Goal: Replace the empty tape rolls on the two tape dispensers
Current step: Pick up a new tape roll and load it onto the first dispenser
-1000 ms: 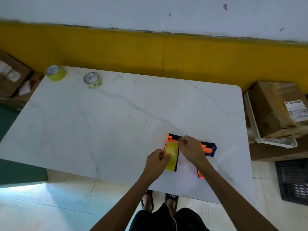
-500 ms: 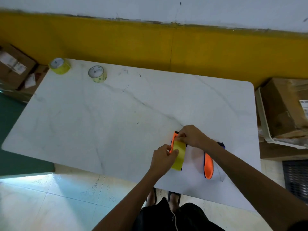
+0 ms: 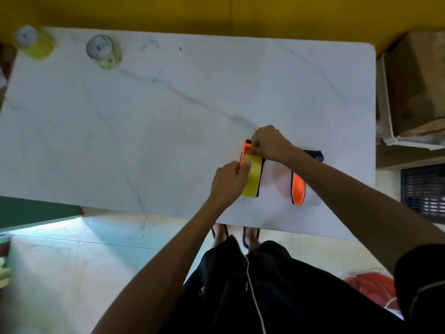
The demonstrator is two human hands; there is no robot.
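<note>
Both hands worked at one tape dispenser (image 3: 248, 150) near the front right part of the white marble table (image 3: 168, 116). My left hand (image 3: 228, 182) gripped the yellow tape roll (image 3: 252, 179) mounted in that dispenser, thumb laid across the roll's upper face and fingers curled around its left side. My right hand (image 3: 268, 143) was closed in a pinch at the dispenser's far end, thumb and fingertips pressed together just beside the orange head; whether they held the tape's free end could not be told, since the fingers covered that spot. The dispenser lay with its orange frame along the roll's left edge and a dark body showing on the right.

A second tape dispenser (image 3: 298, 186) lay just to the right, partly beneath my right forearm, with its orange handle pointing toward me and a dark purple end (image 3: 317, 155) showing beyond the arm. Two spare tape rolls stood at the far left corner, well apart from my hands: a yellow one (image 3: 36, 44) at the table's edge and a paler one (image 3: 104, 53) beside it, both blurred. A cardboard box (image 3: 419, 85) sat off the table's right side.
</note>
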